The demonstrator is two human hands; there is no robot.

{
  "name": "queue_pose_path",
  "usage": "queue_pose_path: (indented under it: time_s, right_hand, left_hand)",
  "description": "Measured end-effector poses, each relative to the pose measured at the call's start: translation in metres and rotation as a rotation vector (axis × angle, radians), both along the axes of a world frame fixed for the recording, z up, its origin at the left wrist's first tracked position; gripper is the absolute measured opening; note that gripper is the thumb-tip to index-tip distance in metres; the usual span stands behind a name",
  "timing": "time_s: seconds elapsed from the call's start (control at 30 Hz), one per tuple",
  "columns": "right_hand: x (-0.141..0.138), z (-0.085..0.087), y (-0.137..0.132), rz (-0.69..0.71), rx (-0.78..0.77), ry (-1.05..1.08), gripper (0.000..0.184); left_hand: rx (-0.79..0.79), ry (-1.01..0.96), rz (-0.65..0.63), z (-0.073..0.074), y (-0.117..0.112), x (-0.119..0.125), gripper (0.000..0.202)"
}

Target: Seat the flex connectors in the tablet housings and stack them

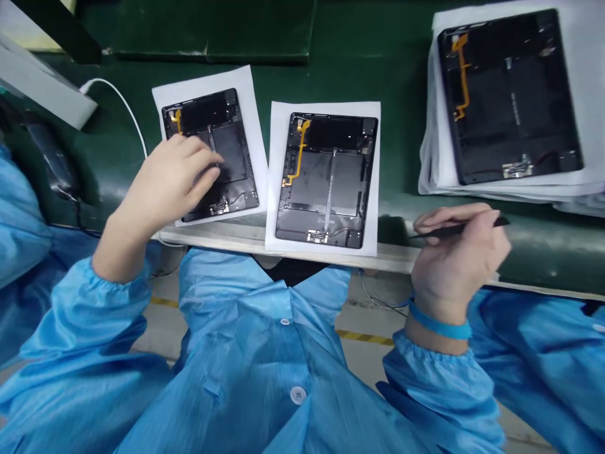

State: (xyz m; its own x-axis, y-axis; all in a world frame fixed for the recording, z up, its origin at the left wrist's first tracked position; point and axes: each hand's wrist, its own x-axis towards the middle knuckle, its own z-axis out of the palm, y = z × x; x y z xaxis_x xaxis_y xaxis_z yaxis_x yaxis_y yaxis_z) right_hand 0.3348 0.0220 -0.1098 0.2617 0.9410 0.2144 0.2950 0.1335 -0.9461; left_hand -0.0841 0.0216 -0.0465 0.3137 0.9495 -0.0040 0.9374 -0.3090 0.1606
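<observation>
Resting at the far left, the left hand (167,183) lies with its fingers loosely curved, gripping nothing, the fingertips (208,159) on an open tablet (234,164). That tablet sits on a paper sheet (250,145) on the green bench (350,31). It looks light, thin and fragile, with an exposed orange ribbon cable (177,120), so its outer edges seem the safest place to take hold. Just beside it, a second tablet (326,183) lies on its own paper sheet (276,189). Further right, a third tablet (510,113) sits on a paper stack (588,75). The right hand (456,261) pinches a slim black tool (472,228) in a narrow hold, near the bench edge and touching no tablet.
</observation>
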Motion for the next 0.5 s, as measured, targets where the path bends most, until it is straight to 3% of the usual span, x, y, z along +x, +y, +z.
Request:
queue_pose_path:
  time_s: [0.13,0.27,0.37,0.5]
  right_hand:
    - [-0.009,-0.003,0.0,0.122,-0.109,-0.03,0.05]
    - [-0.018,-0.005,0.003,0.225,-0.124,-0.014,0.047]
    - [-0.017,-0.014,0.005,0.196,-0.113,-0.073,0.057]
    - [-0.009,-0.022,0.003,0.313,-0.07,-0.158,0.058]
  left_hand:
    - [0.118,-0.091,-0.025,-0.017,-0.044,0.04,0.046]
    - [0.321,-0.265,-0.272,-0.041,-0.07,0.11,0.023]
    - [0.325,-0.331,-0.402,-0.053,-0.073,0.145,0.022]
    - [0.309,-0.299,-0.409,-0.063,-0.06,0.163,0.028]
